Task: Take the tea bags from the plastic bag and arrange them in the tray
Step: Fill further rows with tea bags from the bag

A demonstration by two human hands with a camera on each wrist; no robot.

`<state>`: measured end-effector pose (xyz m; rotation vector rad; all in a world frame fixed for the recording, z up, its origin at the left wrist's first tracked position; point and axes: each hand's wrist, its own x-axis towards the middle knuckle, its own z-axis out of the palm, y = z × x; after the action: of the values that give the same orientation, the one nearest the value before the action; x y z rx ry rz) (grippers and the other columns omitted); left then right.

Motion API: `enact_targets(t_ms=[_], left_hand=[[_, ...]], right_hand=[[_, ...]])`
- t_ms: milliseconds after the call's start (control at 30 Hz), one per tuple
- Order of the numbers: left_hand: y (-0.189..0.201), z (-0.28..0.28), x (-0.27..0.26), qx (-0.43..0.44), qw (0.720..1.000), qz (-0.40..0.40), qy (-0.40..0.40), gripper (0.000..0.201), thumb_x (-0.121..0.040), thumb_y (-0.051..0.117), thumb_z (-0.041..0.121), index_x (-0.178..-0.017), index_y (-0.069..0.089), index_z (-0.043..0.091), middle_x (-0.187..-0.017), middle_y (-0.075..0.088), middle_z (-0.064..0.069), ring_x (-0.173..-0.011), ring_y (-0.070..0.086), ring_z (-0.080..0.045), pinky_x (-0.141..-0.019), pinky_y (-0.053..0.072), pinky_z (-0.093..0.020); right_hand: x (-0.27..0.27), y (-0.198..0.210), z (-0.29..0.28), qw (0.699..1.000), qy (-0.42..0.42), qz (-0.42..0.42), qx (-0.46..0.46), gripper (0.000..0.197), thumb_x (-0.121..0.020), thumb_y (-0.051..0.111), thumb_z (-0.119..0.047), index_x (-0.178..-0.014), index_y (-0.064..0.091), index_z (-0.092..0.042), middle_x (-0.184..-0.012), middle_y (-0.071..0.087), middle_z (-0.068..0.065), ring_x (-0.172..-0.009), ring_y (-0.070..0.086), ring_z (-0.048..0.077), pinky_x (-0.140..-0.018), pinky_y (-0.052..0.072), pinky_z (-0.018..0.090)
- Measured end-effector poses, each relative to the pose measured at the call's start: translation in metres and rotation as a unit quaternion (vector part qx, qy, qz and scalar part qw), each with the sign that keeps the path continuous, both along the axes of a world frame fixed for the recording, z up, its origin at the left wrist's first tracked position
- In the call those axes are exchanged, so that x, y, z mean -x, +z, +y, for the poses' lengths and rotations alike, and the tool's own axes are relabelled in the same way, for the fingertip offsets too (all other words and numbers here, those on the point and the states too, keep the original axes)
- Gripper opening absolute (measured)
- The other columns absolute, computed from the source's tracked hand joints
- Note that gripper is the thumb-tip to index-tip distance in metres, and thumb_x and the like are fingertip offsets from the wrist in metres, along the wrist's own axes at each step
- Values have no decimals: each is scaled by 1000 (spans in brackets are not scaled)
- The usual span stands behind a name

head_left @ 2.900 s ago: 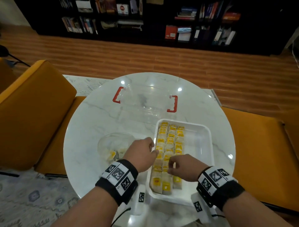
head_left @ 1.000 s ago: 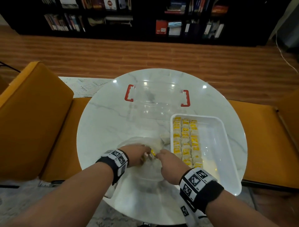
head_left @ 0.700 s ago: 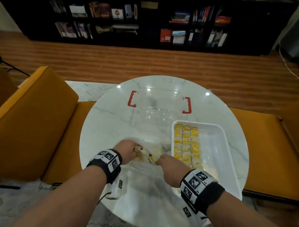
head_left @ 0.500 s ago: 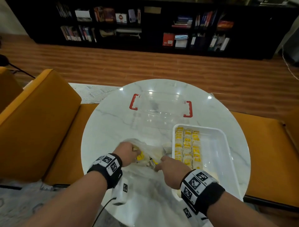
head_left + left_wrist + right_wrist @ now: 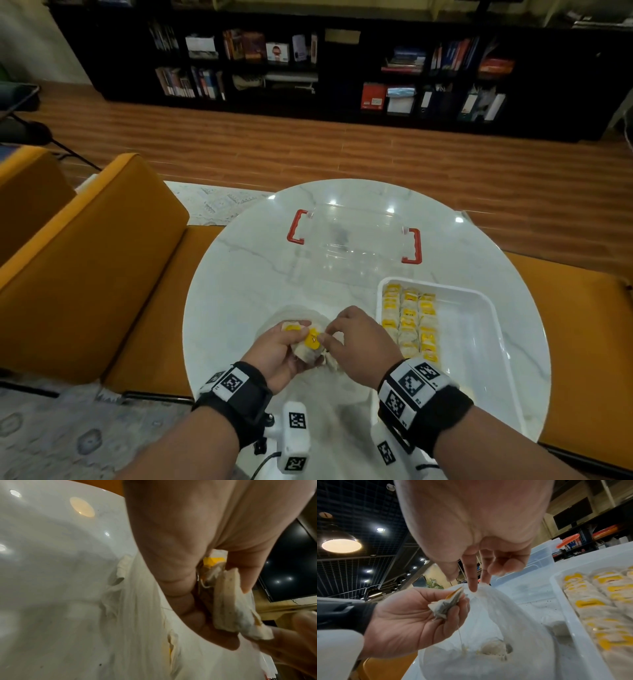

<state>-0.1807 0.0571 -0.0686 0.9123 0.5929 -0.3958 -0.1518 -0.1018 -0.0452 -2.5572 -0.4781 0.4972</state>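
My left hand (image 5: 301,337) grips a small bunch of tea bags (image 5: 308,342) with yellow tags, lifted just above the clear plastic bag (image 5: 496,622); the same bunch of tea bags (image 5: 447,605) lies between its fingers and thumb. My right hand (image 5: 327,337) pinches the bag's top edge (image 5: 481,586) and holds it up. A few tea bags (image 5: 493,649) remain in the bag's bottom. To the right stands the white tray (image 5: 479,342), its left side filled with three rows of tea bags (image 5: 409,325).
A clear box (image 5: 352,240) with red handles sits behind the hands on the round marble table (image 5: 239,274). Orange chairs flank it on the left (image 5: 85,257) and right (image 5: 582,325). The tray's right half is bare.
Both hands left the tray and went to the plastic bag. My left hand has since lifted a bunch of tea bags out while the right pulls the bag's edge up.
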Motion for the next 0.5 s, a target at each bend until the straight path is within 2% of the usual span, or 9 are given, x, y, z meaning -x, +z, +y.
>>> enact_targets(t_ms=[100, 167, 200, 267, 367, 433, 500], left_hand=[[2, -1, 1, 15, 1000, 0, 3, 8, -91, 52, 0, -98, 53, 4, -78, 67, -16, -65, 64, -29, -61, 59, -41], [1, -1, 3, 37, 999, 4, 5, 17, -84, 60, 13, -98, 54, 4, -86, 65, -18, -72, 62, -30, -71, 56, -43], [-1, -1, 4, 39, 999, 14, 9, 28, -84, 63, 21, -104, 55, 2, -92, 63, -19, -76, 61, -31, -73, 56, -44], [-7, -2, 3, 6, 999, 40, 13, 51, -89, 63, 31, -125, 52, -2, -98, 63, -20, -76, 62, -30, -68, 58, -40], [-13, -3, 1, -23, 997, 61, 45, 62, -92, 65, 28, -141, 38, 2, -93, 69, -21, -69, 69, -32, -59, 57, -38], [-9, -5, 1, -1, 998, 45, 35, 59, -91, 64, 31, -136, 44, -1, -97, 69, -22, -77, 68, -33, -65, 58, -42], [-1, -8, 3, 42, 999, 13, 11, 51, -89, 60, 39, -118, 60, -2, -98, 68, -21, -87, 64, -34, -77, 58, -49]], right_hand=[[-1, -2, 4, 999, -5, -9, -34, 23, -93, 55, -40, -102, 66, -23, -115, 52, -4, -107, 54, 14, -93, 43, 30], [1, 0, 4, 998, -12, -20, -66, 15, -90, 58, -37, -94, 65, -25, -108, 54, -6, -102, 54, 12, -92, 43, 30], [1, 1, 4, 996, -15, -22, -84, 12, -89, 60, -37, -90, 65, -26, -105, 54, -7, -99, 54, 11, -91, 43, 29], [2, 8, 3, 994, -10, -16, -107, 9, -87, 62, -36, -86, 65, -27, -99, 56, -9, -94, 53, 9, -86, 43, 27], [0, 22, 0, 994, 13, 1, -106, 8, -90, 60, -33, -87, 65, -27, -95, 60, -13, -79, 51, 1, -73, 40, 17], [0, 28, 0, 994, 15, 11, -106, 10, -92, 58, -30, -90, 66, -25, -94, 64, -11, -70, 51, -2, -64, 36, 10], [2, 30, 3, 993, 1, 16, -121, 11, -93, 58, -28, -94, 68, -23, -92, 67, -8, -69, 53, 0, -65, 40, 11]])
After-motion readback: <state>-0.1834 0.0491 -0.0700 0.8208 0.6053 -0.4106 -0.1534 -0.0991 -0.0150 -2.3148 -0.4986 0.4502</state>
